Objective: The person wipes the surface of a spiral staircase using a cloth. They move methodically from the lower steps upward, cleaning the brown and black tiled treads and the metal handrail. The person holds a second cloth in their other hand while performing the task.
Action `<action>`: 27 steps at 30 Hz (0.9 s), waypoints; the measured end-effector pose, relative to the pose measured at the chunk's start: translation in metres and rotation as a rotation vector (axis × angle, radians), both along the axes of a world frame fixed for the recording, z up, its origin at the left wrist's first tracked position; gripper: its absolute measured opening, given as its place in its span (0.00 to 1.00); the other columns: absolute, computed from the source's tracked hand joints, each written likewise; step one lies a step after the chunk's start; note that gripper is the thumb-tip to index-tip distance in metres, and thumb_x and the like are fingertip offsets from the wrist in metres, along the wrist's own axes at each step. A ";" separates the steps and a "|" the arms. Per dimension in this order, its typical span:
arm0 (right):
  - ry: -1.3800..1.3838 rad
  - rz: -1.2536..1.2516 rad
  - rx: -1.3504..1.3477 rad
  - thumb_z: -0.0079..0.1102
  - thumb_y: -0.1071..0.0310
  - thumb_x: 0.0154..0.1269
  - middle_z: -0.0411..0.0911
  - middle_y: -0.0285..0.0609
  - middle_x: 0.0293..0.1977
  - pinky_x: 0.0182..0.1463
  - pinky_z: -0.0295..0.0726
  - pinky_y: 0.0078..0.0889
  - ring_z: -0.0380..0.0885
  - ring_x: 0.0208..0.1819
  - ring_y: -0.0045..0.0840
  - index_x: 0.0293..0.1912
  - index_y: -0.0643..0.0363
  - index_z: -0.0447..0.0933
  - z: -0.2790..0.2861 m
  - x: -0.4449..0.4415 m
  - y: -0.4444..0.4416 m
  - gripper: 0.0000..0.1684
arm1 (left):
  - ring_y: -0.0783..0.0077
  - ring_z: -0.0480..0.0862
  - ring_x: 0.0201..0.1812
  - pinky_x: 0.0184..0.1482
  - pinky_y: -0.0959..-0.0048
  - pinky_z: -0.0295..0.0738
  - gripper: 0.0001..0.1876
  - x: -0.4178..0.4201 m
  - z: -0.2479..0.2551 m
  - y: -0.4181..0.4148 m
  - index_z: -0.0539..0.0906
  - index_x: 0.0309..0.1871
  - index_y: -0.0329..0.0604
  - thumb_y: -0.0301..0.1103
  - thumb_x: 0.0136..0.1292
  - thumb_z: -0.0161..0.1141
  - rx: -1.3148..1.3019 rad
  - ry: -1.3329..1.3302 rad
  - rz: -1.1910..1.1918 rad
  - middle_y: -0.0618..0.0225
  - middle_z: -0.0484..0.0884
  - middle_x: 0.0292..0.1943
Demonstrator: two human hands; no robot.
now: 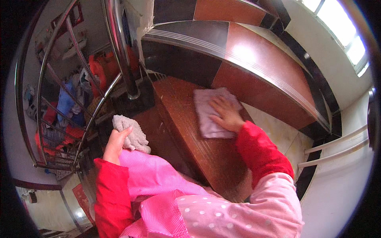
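My left hand (114,145) grips a bunched greyish terry cloth (131,134), held up in front of the pink checked apron (160,172). Flat on a reddish-brown stair tread (184,110) lies a pale lilac cloth (205,119), spread out with its far edge near the riser above. My right hand (226,114) rests palm down on this cloth, fingers spread and not closed around it. Red sleeve covers (262,151) reach to both wrists. The cloth in my left hand is apart from the tread.
Tiled steps (268,71) in black and reddish brown curve upward ahead. A metal railing (96,110) with a thick post (125,59) bounds the left side, with piled clothes (67,98) beyond it. White pipes (333,160) run along the right wall under a bright window (339,23).
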State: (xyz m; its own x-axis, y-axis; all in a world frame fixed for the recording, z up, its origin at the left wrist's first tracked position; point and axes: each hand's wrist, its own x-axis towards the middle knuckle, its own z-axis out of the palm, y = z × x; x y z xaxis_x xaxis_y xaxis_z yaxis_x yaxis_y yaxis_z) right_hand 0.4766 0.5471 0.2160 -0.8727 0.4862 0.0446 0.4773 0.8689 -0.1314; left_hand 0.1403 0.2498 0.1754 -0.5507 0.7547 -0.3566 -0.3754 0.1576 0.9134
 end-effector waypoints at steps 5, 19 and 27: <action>-0.006 -0.323 0.084 0.51 0.46 0.69 0.57 0.45 0.72 0.75 0.46 0.52 0.50 0.74 0.45 0.71 0.46 0.61 -0.007 0.161 0.018 0.35 | 0.69 0.84 0.39 0.41 0.68 0.80 0.16 0.001 -0.001 0.004 0.80 0.51 0.38 0.32 0.61 0.66 0.020 0.050 -0.026 0.65 0.84 0.40; 0.738 -1.553 0.332 0.39 0.44 0.69 0.80 0.62 0.46 0.55 0.74 0.53 0.79 0.45 0.53 0.49 0.65 0.78 -0.053 0.390 0.094 0.33 | 0.68 0.84 0.40 0.42 0.66 0.80 0.17 0.003 -0.004 0.007 0.80 0.51 0.39 0.33 0.60 0.68 0.067 0.014 0.017 0.65 0.84 0.42; 2.176 -1.005 -0.134 0.45 0.43 0.67 0.81 0.45 0.43 0.46 0.81 0.41 0.80 0.43 0.42 0.49 0.56 0.81 -0.026 0.356 0.184 0.30 | 0.65 0.85 0.38 0.41 0.65 0.81 0.18 -0.002 -0.009 0.003 0.79 0.51 0.36 0.33 0.60 0.67 0.024 0.035 0.001 0.62 0.84 0.40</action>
